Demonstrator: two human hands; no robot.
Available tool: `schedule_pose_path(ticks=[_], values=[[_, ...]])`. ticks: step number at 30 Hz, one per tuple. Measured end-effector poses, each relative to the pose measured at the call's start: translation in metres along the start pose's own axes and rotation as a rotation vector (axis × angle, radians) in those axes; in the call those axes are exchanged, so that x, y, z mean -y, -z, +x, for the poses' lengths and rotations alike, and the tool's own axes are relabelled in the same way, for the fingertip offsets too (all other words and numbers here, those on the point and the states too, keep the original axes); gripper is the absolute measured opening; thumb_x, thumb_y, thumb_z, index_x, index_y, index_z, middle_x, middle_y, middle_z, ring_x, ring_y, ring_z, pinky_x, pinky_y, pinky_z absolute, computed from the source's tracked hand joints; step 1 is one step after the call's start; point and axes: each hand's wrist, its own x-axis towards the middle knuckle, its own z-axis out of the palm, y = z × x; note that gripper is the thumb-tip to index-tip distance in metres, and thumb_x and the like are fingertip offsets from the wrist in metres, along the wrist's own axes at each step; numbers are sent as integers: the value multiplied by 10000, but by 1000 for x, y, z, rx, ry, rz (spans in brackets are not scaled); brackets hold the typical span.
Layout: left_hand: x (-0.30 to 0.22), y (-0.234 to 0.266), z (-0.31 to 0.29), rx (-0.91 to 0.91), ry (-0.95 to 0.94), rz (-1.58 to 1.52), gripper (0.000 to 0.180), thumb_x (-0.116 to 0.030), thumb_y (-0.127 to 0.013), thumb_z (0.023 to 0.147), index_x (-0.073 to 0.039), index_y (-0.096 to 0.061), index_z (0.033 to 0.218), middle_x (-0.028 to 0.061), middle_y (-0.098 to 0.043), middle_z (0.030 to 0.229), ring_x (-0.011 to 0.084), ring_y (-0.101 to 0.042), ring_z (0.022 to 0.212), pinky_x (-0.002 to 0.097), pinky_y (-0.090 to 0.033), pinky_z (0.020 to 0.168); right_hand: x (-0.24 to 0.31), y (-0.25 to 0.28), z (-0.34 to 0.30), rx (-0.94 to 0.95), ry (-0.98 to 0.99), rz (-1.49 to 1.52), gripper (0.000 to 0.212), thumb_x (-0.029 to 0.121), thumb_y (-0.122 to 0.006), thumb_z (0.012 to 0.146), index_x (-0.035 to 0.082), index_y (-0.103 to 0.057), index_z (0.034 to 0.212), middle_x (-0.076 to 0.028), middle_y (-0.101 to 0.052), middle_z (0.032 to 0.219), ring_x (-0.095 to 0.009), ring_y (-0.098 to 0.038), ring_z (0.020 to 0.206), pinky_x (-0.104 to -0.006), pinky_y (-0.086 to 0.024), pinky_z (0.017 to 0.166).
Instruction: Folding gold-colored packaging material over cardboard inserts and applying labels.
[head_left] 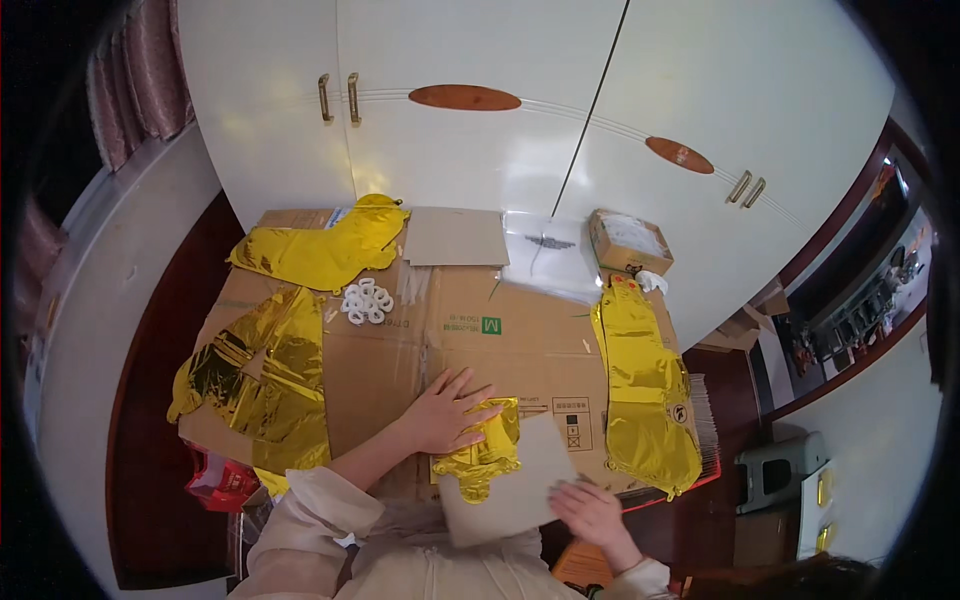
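Note:
My left hand (445, 412) lies flat with its fingers spread, pressing on a folded gold foil balloon (488, 450) near the table's front edge. A grey cardboard sheet (520, 490) lies partly under this foil, slanting toward my body. At the sheet's right edge my right hand (592, 513) grips it, fingers on top and the thumb hidden. Flat gold foil balloons lie around: one long piece (650, 390) at the right, a crumpled one (265, 380) at the left, and another (330, 245) at the back left.
Flattened brown cardboard (380, 350) covers the table. White rings (367, 301) lie in a pile at the left. Grey cards (456, 238), clear plastic bags (553, 255) and a small carton (630, 240) line the back, before white cabinets (450, 150). A red bag (222, 480) hangs lower left.

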Motion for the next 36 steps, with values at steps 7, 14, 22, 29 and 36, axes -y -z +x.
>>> schedule_pose_path(ticks=[7,14,22,29,36], values=[[-2,4,-1,25,16,22,586,-573,-405,968,-298,-390,1484,40,-273,1583,417,-245,1426,605,-202,1141,-58,60,-88,-408,-320,-417,122,69,-619,846,43,-692,940,-122,-725,982,-295,-696,978,-392,-556,853],[-3,4,2,44,18,25,578,-551,-414,970,-298,-380,1488,35,-269,1585,419,-245,1426,612,-215,1136,-74,27,-79,20,-490,-289,281,70,-624,768,61,-693,1040,-85,-684,1135,-283,-603,1177,-516,-419,1047],[-3,2,-1,44,34,9,543,-471,-421,982,-276,-382,1488,15,-288,1582,400,-219,1447,613,-212,1136,-21,5,47,22,-431,229,387,233,-749,752,65,-667,1091,-96,-649,1183,-323,-581,1139,-469,-434,1010],[0,-3,-2,-22,37,-53,557,-444,-395,999,-180,-385,1489,9,-336,1562,337,-236,1457,596,-191,1146,3,-66,119,226,-268,246,576,409,-711,810,26,-627,1232,-118,-588,1306,-293,-514,1260,-452,-367,1097],[2,-6,-5,-102,26,-74,568,-477,-405,996,-157,-424,1464,33,-402,1524,336,-280,1438,597,-216,1129,7,-82,118,176,-315,253,487,383,-705,818,28,-677,1151,-107,-633,1235,-253,-550,1231,-429,-398,1080]])
